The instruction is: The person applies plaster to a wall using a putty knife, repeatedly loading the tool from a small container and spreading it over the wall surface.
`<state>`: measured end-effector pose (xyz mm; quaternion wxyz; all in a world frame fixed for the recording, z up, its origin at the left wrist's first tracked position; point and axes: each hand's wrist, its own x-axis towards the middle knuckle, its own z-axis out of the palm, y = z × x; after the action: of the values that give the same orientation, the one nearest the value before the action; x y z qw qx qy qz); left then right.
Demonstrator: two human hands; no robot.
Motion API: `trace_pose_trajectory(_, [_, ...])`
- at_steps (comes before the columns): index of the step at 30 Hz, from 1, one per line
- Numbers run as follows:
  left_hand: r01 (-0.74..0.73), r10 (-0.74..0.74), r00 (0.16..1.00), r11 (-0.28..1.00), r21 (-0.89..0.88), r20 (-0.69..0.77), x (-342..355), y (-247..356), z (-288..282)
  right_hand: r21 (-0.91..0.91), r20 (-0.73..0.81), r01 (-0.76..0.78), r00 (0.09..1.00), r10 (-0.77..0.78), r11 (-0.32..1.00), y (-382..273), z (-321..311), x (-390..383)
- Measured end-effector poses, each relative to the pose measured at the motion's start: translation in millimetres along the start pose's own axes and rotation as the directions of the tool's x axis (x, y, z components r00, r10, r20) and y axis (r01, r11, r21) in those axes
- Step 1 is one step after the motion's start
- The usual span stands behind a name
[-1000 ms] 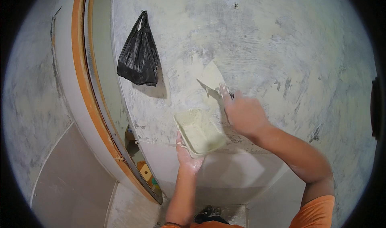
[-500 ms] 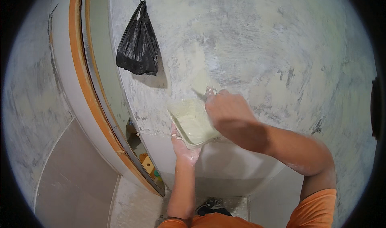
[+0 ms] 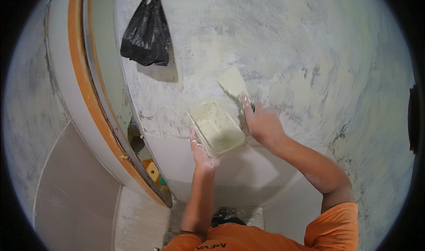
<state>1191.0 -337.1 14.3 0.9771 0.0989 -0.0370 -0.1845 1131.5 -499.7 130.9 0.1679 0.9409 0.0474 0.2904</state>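
My left hand (image 3: 203, 155), dusted white, grips a rectangular plastic tub (image 3: 239, 141) from below and its left side. Pale cream putty (image 3: 214, 124) coats the inside of the tub, which tilts so its opening faces me. In my right hand (image 3: 264, 124) is a putty knife (image 3: 233, 81), the index finger stretched along it toward the blade. Cream putty covers the wide blade, which is up against or just in front of the patchy grey-white wall (image 3: 283, 42), above the tub; whether it touches I cannot tell.
A black plastic bag (image 3: 148, 34) hangs on the wall at upper left. Left of it runs a door frame with an orange-brown edge (image 3: 95, 96), with a gap showing a yellow object (image 3: 152, 171). Pale smooth panels (image 3: 186, 162) line the lower wall above the floor (image 3: 141, 220).
My right hand has shifted slightly right and down, and the knife's blade now shows its putty-covered face. The view has tilted, so the bag and door frame sit higher and further left.
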Motion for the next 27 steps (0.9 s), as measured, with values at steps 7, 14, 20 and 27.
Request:
trace_pose_trajectory(7, [-0.055, 0.048, 0.996, 0.994, 0.091, 0.079, 1, -7, -6, 0.286, -0.125, 0.045, 0.992, -0.009, 0.957, 33, -76, 16])
trace_pose_trajectory(14, [-0.008, 0.004, 0.996, 0.999, 0.040, 0.095, 1, -23, -12, 0.058, -0.088, 0.027, 0.996, -0.022, 0.998, 84, -145, 71])
trace_pose_trajectory(20, [-0.087, 0.059, 0.983, 0.984, 0.157, 0.173, 4, -41, -5, -0.283, -0.044, -0.019, 0.999, 0.007, 0.959, 90, -156, 111])
trace_pose_trajectory(27, [-0.012, -0.011, 0.960, 0.997, 0.080, 0.281, -6, -52, 9, -0.382, -0.159, -0.163, 0.981, 0.109, 0.910, 116, -232, 123])
